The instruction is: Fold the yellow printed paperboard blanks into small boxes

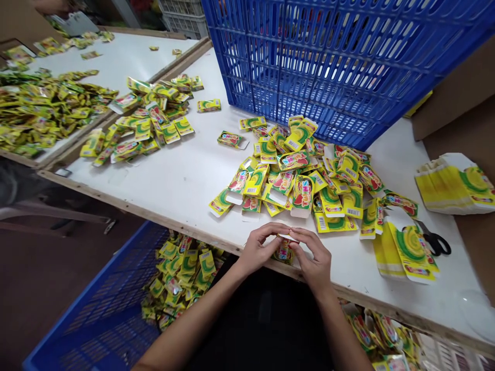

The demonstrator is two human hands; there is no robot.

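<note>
"So, what's between the hands?"

"A small printed carton (284, 252), at the table's front edge. Fingers cover its sides, so its lettering shows only in part."

"And the grip?"

"The left hand (256, 251) has its thumb and fingers closed on one side, the right hand (316, 258) on the other; their fingertips nearly meet over the pale top flap."

"What's just beyond?"

"A heap of TWINS cartons (302, 195) on the white table (174, 180), many overlapping and half hidden. Behind it stands a blue lattice crate (286, 67), its top cut off by the frame."

"To the right?"

"Flattened carton blanks (390, 252) and black-handled scissors (439, 243), whose blades I can't fully see. A second bundle of blanks (444, 188) lies farther back."

"Left?"

"A looser carton pile (141, 131), then a mass of small packets (50, 111), too blurred to read. Below the table edge, the left forearm hides part of a lower blue crate (100, 304) with more cartons inside. At top left, another person's arm (50, 7) is cropped and dim"
</note>
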